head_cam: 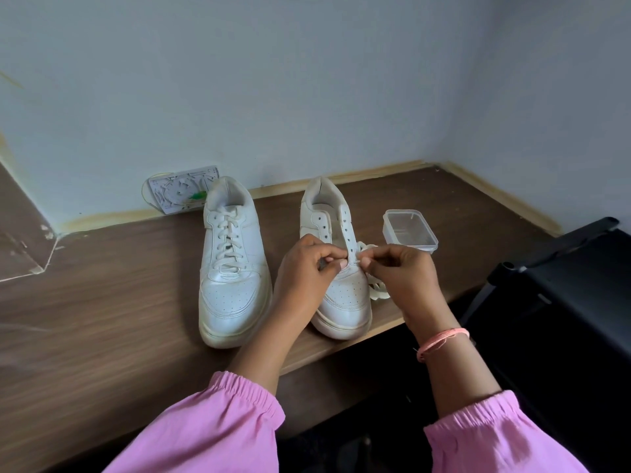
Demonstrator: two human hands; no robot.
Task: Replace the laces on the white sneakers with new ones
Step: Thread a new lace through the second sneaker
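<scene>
Two white sneakers stand side by side on a brown wooden table (102,302), toes toward me. The left sneaker (232,268) is fully laced. The right sneaker (341,295) has bare upper eyelets. My left hand (307,268) pinches the sneaker's edge at the lowest eyelets. My right hand (399,271) pinches a white lace (356,258) coming out of the lowest eyelet on the shoe's right side. More of the lace (377,290) lies bunched on the table beside that sneaker, partly behind my right hand.
A clear plastic container (409,230) stands on the table right of the sneakers. A white perforated card (181,189) leans against the wall behind the left sneaker. A black chair (563,285) is at the right, past the table's front edge (341,346).
</scene>
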